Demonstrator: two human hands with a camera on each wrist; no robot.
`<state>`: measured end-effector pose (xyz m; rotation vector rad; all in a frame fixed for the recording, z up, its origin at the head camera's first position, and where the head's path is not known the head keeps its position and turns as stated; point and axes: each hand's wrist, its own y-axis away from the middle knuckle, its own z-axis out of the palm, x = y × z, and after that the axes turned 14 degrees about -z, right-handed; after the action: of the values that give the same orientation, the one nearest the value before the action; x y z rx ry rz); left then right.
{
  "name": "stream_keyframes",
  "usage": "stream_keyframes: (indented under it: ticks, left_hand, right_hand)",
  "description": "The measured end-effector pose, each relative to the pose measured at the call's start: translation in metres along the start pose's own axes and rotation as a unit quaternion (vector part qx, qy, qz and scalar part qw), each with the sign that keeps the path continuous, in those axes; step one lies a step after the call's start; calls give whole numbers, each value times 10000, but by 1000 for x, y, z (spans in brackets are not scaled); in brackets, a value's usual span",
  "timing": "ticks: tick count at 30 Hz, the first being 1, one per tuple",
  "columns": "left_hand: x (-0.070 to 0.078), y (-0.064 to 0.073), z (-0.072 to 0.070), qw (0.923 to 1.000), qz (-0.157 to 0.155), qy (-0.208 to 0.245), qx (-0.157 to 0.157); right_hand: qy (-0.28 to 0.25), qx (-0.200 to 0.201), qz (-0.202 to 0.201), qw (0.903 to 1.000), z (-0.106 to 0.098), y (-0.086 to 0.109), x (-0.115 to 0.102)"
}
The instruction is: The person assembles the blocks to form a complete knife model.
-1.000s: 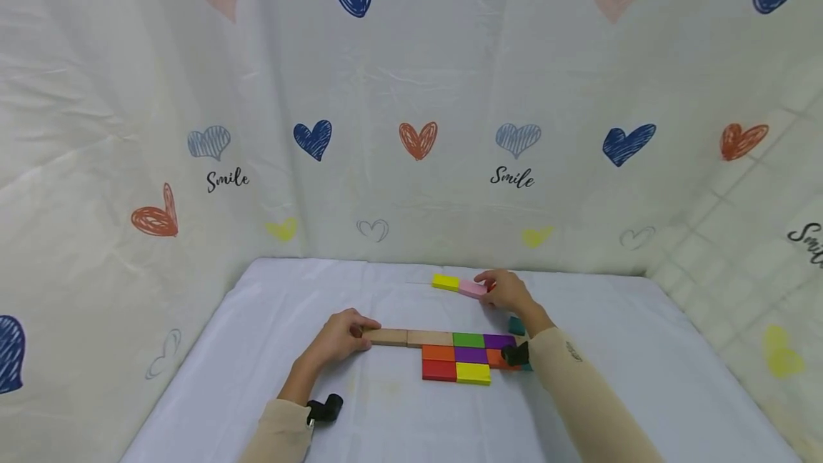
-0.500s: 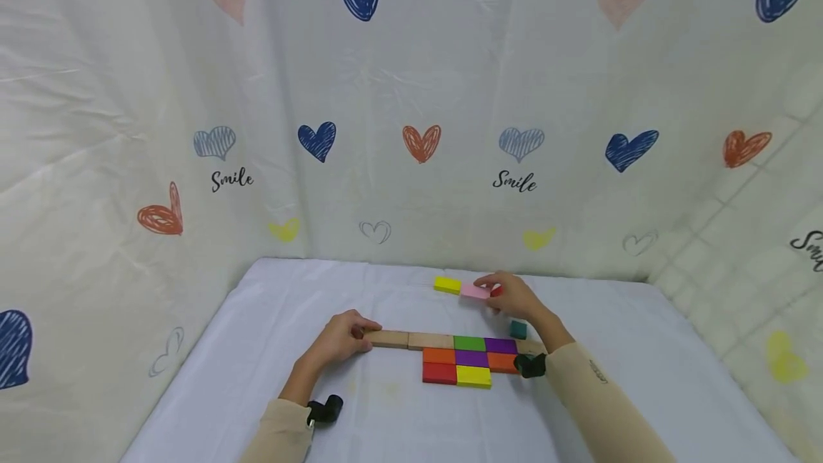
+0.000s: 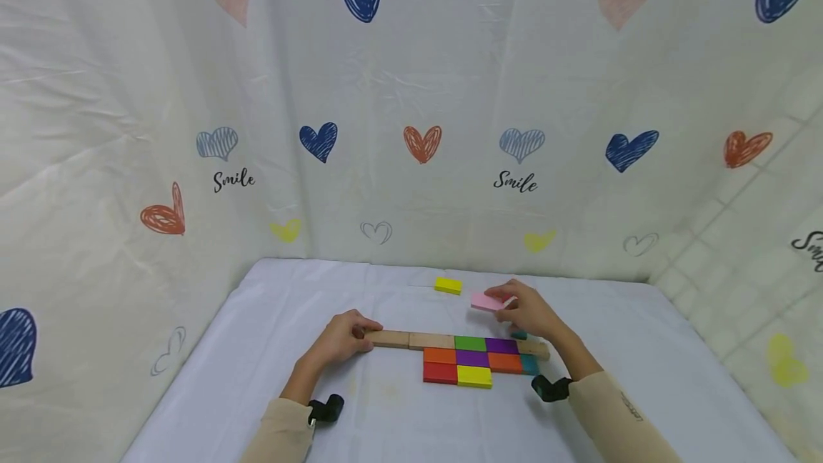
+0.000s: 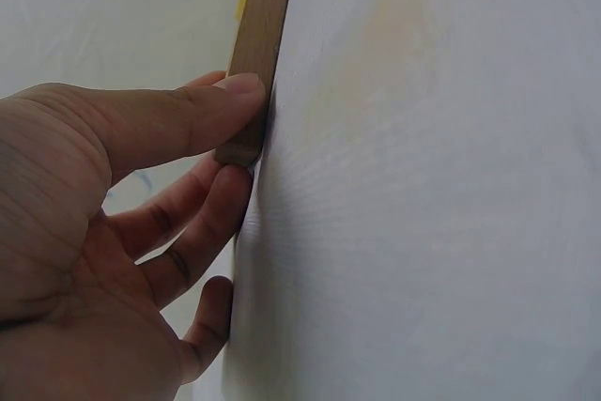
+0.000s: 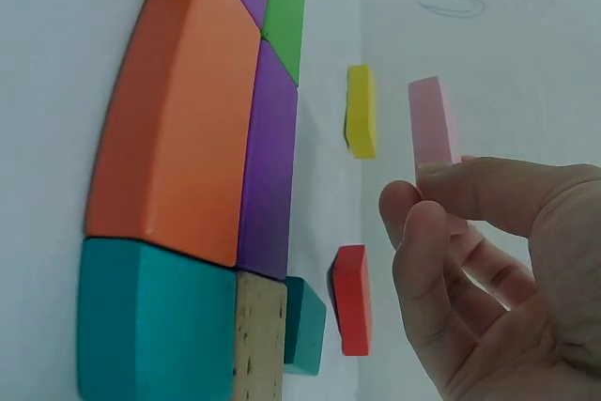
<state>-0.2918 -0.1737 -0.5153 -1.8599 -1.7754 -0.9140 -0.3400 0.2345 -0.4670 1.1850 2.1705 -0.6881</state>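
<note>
My left hand (image 3: 343,338) pinches the left end of a plain wooden block (image 3: 390,339). In the left wrist view the thumb and fingers lie on either side of that wooden block (image 4: 260,35). A pink block (image 3: 486,302) is held up off the cloth between the thumb and fingers of my right hand (image 3: 530,311). Right of the left-hand block, a second wooden block (image 3: 431,341), a green block (image 3: 470,344) and a purple block (image 3: 501,345) continue the row. A wooden block (image 3: 532,349) ends it, beside the right wrist.
Nearer me, against the row, lie orange (image 3: 440,356), purple (image 3: 472,359), teal (image 3: 529,364), red (image 3: 440,373) and yellow blocks (image 3: 474,376). A loose yellow block (image 3: 448,286) is at the back. The right wrist view shows loose red (image 5: 353,300) and teal blocks (image 5: 304,326).
My right hand has lifted the pink block away from the loose yellow block and carried it right and nearer me. My left hand stays on the wooden block.
</note>
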Motion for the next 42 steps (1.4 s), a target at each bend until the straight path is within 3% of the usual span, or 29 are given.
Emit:
stream_keyframes:
  ticks: [9,16,25,42]
  left_hand:
    - [1,1,0,10000,-42,51,4]
    - [3,4,-1,9999,-38,98,38]
    - [2,3,-1,9999,-24,120,19]
    - [2,4,-1,9999,61,132,42]
  right_hand:
    - [225,32,-232,9995,-4,31,-3]
    - [-122,-62,-26,9999,-4,56,-7]
    - [-414,-391,-178,9982,-2,86,-7]
    - [-643,-792,284,9944,5,111,-9]
